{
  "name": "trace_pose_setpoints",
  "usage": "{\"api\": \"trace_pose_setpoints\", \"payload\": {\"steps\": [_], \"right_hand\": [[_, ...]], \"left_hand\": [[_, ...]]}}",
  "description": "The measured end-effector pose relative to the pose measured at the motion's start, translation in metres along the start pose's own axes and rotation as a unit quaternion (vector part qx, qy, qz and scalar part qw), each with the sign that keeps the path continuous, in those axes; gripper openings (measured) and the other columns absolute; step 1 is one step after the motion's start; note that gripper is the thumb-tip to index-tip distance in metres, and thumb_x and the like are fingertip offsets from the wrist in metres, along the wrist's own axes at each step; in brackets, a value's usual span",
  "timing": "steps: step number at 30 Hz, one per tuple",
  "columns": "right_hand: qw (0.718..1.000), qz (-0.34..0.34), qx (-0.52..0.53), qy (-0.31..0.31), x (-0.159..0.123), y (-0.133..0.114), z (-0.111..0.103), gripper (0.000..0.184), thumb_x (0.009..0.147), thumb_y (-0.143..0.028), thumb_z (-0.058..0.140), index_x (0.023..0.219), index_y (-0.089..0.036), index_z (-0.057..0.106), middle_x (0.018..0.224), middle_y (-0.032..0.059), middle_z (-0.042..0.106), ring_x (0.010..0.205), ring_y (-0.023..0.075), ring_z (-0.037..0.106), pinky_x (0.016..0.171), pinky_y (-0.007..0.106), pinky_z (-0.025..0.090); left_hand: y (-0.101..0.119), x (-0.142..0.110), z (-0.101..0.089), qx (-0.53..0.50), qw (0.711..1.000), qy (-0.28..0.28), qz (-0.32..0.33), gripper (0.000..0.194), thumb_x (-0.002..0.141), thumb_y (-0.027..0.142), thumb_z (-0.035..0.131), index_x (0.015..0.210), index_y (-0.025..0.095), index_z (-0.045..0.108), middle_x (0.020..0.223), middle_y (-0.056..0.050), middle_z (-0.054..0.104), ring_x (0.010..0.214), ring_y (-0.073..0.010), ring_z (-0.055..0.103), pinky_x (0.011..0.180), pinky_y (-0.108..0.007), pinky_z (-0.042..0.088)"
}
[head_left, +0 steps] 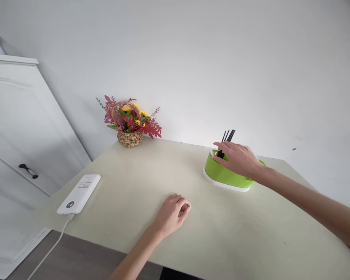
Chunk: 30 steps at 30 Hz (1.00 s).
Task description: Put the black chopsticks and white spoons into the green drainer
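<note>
A bright green oval caddy [221,173] with a white base stands toward the back right of the table. Several thin black sticks, perhaps chopsticks [229,136], rise from its left part, beside a dark shape lower inside. My right hand [236,157] reaches over the caddy from the right, palm down, with thumb and forefinger apart near the black sticks. A small white piece shows by the thumb tip; whether it touches the thumb is unclear. The palm covers much of the caddy's opening. My left hand [173,212] rests on the table, fingers loosely curled, with nothing visible in them.
A wicker basket [130,139] of red and yellow flowers stands at the back left by the wall. A white power bank [80,194] lies near the left edge, its cable [54,247] hanging off the table [128,186]. A white cabinet [23,124] is at left.
</note>
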State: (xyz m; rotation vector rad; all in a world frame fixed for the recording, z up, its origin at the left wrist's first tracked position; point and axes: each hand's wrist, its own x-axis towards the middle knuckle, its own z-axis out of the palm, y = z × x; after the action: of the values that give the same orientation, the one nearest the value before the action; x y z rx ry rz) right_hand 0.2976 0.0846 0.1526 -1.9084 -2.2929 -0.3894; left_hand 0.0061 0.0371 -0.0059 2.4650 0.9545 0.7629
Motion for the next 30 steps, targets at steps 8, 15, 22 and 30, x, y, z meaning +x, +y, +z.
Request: {"api": "trace_pose_setpoints", "payload": {"steps": [8, 15, 22, 30], "right_hand": [[0.992, 0.017, 0.034, 0.12, -0.048, 0.045, 0.009, 0.054, 0.103, -0.05, 0.036, 0.148, -0.023, 0.051, 0.15, 0.0145, 0.055, 0.135, 0.0355, 0.052, 0.107, 0.053, 0.047], [0.991, 0.108, 0.044, 0.061, -0.05, 0.033, 0.042, 0.065, 0.106, -0.048, 0.021, 0.162, -0.016, 0.033, 0.168, 0.0107, 0.037, 0.157, 0.0326, 0.027, 0.122, 0.054, 0.035], [0.986, 0.106, 0.053, 0.115, -0.052, 0.043, 0.047, 0.062, 0.105, -0.044, 0.027, 0.162, -0.021, 0.034, 0.164, 0.009, 0.044, 0.154, 0.0321, 0.034, 0.118, 0.056, 0.043], [0.983, 0.144, 0.063, 0.09, -0.05, 0.121, 0.056, 0.06, 0.104, -0.045, 0.029, 0.16, -0.027, 0.039, 0.162, 0.0078, 0.046, 0.152, 0.0337, 0.039, 0.106, 0.057, 0.053]], "left_hand": [[0.003, 0.002, -0.002, -0.003, 1.0, 0.008, -0.003, 0.017, 0.101, 0.02, 0.052, 0.089, 0.023, 0.065, 0.077, -0.001, 0.066, 0.078, -0.0194, 0.06, 0.08, -0.034, 0.05], [0.006, 0.001, -0.006, 0.001, 1.0, 0.013, -0.024, 0.016, 0.1, 0.021, 0.054, 0.09, 0.022, 0.065, 0.079, -0.001, 0.066, 0.079, -0.0186, 0.061, 0.081, -0.033, 0.051], [0.009, 0.001, -0.009, -0.004, 0.999, 0.01, -0.033, 0.018, 0.102, 0.024, 0.051, 0.09, 0.023, 0.065, 0.08, -0.002, 0.066, 0.08, -0.0186, 0.061, 0.081, -0.033, 0.051], [0.013, 0.007, -0.013, -0.019, 0.998, 0.003, -0.06, 0.02, 0.104, 0.027, 0.05, 0.089, 0.024, 0.064, 0.08, -0.002, 0.065, 0.078, -0.0183, 0.061, 0.08, -0.032, 0.051]]}}
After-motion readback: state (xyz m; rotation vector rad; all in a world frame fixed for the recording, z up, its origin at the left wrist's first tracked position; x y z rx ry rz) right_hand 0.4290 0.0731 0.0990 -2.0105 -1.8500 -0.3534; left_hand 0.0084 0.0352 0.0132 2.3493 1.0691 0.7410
